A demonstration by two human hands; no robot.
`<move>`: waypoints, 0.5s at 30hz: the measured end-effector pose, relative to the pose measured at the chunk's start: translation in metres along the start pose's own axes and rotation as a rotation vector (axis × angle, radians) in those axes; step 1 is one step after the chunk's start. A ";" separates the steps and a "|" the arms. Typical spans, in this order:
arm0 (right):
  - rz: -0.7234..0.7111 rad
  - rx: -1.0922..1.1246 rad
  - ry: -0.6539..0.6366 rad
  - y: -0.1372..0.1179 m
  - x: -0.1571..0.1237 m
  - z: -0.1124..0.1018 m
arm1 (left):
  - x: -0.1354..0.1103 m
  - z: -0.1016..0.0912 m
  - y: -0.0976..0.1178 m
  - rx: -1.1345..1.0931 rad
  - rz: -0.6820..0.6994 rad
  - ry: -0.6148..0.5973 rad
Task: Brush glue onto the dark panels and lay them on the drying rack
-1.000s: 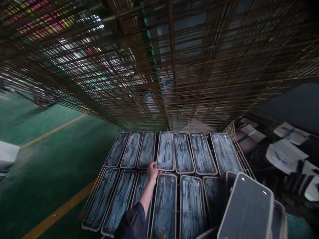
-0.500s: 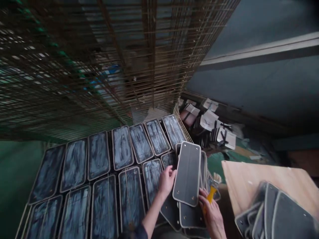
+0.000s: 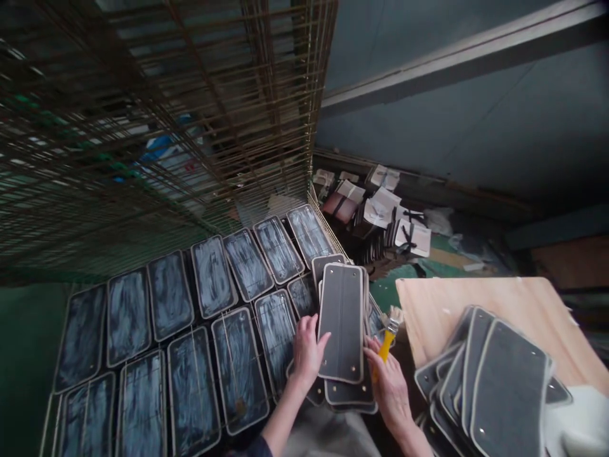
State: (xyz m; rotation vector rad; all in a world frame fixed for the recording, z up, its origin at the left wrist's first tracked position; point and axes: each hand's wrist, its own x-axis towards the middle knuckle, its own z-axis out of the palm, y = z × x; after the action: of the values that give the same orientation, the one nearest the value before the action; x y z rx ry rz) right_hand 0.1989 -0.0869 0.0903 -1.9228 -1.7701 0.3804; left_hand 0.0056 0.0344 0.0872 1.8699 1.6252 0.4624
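Observation:
A dark grey rounded panel (image 3: pixel 341 324) with a pale edge and corner rivets lies on top of a loose stack between my hands. My left hand (image 3: pixel 307 352) is at its left side, fingers apart and thumb reaching to the panel's edge. In my right hand (image 3: pixel 392 387) is a paintbrush (image 3: pixel 388 339), its yellow handle gripped and its pale bristles pointing up and away. The fingers of that hand also touch the stack's right edge. Left of the stack, several panels smeared with a whitish coating (image 3: pixel 193 387) lie in rows on a wire rack.
Upright wire racks (image 3: pixel 214 95) rise behind the rows. To the right, a wooden board (image 3: pixel 457 292) carries a pile of grey panels (image 3: pixel 509 387). Tied bundles (image 3: pixel 380 209) stand on the floor by the blue-grey wall (image 3: pixel 451 120).
My view has turned to the right, so the scene sits further left. My left hand's curled fingers have spread at the panel's left edge. The right hand still grips the paintbrush.

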 end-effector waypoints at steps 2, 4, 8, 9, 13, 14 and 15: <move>-0.039 0.012 -0.003 -0.003 0.012 -0.016 | -0.013 -0.007 -0.001 -0.006 -0.015 0.053; -0.109 0.034 -0.038 -0.007 0.030 -0.031 | -0.029 -0.014 -0.003 -0.026 -0.053 0.052; -0.250 0.037 -0.121 -0.016 0.073 -0.053 | -0.061 -0.015 -0.011 -0.142 -0.227 -0.087; -0.257 0.014 -0.140 -0.018 0.083 -0.057 | -0.066 -0.013 -0.013 -0.172 -0.269 -0.117; -0.219 -0.099 -0.189 -0.021 0.112 -0.062 | -0.074 -0.001 -0.017 -0.220 -0.365 -0.176; -0.220 -0.118 -0.186 -0.020 0.117 -0.061 | -0.075 0.002 -0.018 -0.232 -0.383 -0.177; -0.226 -0.133 -0.180 -0.018 0.122 -0.060 | -0.075 0.004 -0.019 -0.250 -0.396 -0.174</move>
State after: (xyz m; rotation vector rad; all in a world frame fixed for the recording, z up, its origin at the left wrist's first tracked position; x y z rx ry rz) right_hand 0.2294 0.0234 0.1655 -1.7971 -2.1538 0.3721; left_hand -0.0204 -0.0388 0.0815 1.3258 1.6791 0.3046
